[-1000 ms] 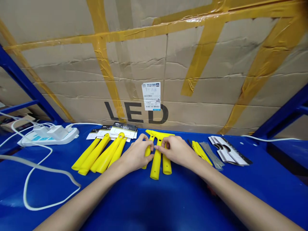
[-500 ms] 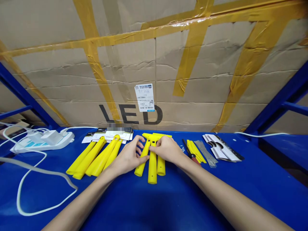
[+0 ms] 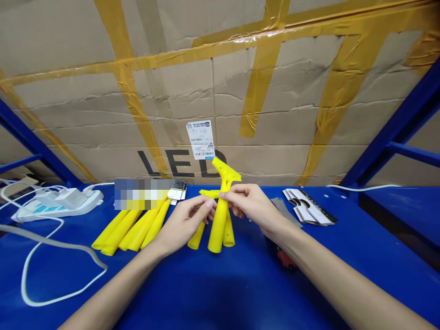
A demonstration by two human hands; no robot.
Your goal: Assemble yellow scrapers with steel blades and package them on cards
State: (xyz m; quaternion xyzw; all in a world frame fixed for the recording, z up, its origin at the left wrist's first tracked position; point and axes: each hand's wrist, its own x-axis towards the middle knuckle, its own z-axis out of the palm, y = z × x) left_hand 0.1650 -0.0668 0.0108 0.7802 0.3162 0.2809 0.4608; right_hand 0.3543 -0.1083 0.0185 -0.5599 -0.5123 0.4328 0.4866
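Note:
A yellow plastic scraper [image 3: 217,224] with a T-shaped head is tilted up off the blue table. My right hand [image 3: 252,201] pinches it just below the head. Close against its left side is my left hand [image 3: 192,213], its thumb bent towards its curled fingers; whether it grips anything is hidden. Behind and below the raised scraper lie two more, a left scraper [image 3: 195,238] and a right scraper [image 3: 228,236], both partly covered by my hands and the raised one.
Several yellow scrapers [image 3: 125,231] lie at the left, their upper ends pixelated. Beyond them a white power strip [image 3: 85,201] trails cables. Folded white cards [image 3: 309,208] and clear strips [image 3: 287,211] lie right. A red-and-black tool [image 3: 286,259] sits under my right forearm. A taped cardboard box [image 3: 192,101] stands behind.
The middle scraper has been picked up by my right hand, its head now raised and turned. My left hand's fingers have drawn closer together. The view has shifted slightly.

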